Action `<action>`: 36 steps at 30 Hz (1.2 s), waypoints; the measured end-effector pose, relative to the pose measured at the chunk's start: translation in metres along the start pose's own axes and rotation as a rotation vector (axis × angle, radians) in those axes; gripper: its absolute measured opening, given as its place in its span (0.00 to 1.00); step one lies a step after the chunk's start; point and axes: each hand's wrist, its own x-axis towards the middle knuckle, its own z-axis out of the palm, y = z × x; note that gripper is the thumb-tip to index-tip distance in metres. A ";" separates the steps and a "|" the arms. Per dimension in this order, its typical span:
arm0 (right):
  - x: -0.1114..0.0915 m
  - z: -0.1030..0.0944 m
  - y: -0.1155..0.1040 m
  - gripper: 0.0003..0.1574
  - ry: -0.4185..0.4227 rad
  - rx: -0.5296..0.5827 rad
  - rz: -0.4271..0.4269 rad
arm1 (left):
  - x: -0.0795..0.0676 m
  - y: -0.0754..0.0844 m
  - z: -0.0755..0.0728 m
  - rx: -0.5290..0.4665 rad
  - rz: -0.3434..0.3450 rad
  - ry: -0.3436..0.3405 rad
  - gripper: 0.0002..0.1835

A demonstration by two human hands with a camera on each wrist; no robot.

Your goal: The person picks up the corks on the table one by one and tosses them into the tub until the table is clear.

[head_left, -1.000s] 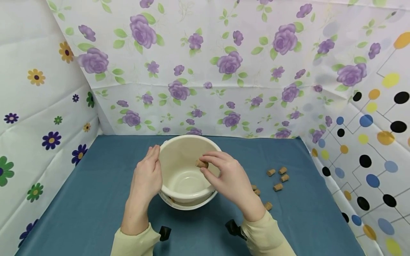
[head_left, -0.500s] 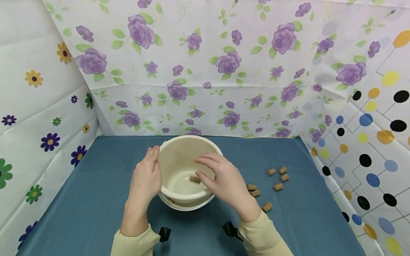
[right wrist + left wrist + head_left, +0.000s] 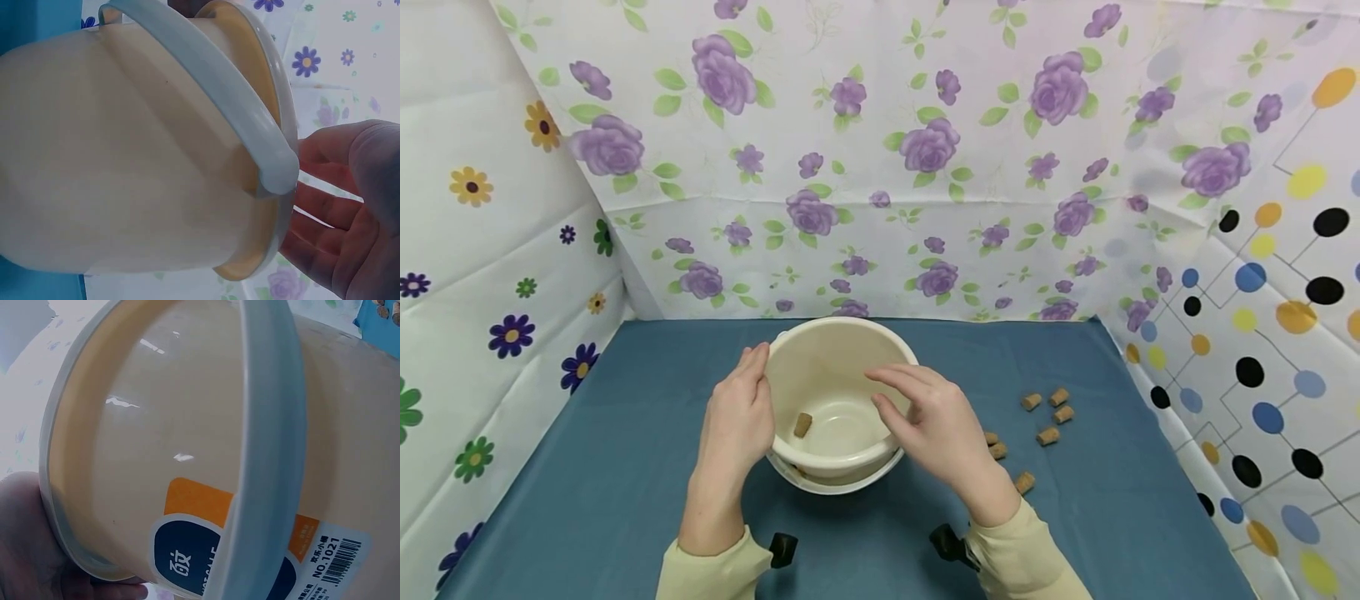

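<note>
A cream plastic bucket [image 3: 842,462] stands upright in front of me, its handle [image 3: 206,75] lowered across the near side. One cork [image 3: 803,425] lies inside, left on the bottom. My left hand [image 3: 733,417] rests against the bucket's left rim with fingers fairly straight. My right hand [image 3: 936,421] hovers over the right rim, thumb and fingers apart with nothing between them. In the left wrist view an orange and dark blue label [image 3: 187,550] shows on the bucket's wall; the right wrist view shows the right fingers [image 3: 325,206] beside the rim.
Several loose corks [image 3: 1048,436] lie on the blue tablecloth [image 3: 1120,500] right of the bucket, a few of them close by the right wrist. A flowered cloth [image 3: 880,250] hangs behind the table, with patterned cloths at both sides.
My right hand has let go of a cork, which dropped into the bucket and rolled to the left. The left hand has stayed at the rim.
</note>
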 end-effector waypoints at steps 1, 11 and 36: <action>-0.001 -0.001 0.001 0.19 -0.002 -0.004 0.003 | 0.000 0.000 0.000 0.002 0.000 0.000 0.28; -0.005 -0.006 0.006 0.18 0.002 -0.015 0.012 | 0.000 0.001 0.000 0.010 -0.010 0.000 0.28; -0.058 -0.045 0.044 0.21 -0.001 -0.083 0.221 | 0.000 0.000 0.002 0.004 -0.011 0.001 0.28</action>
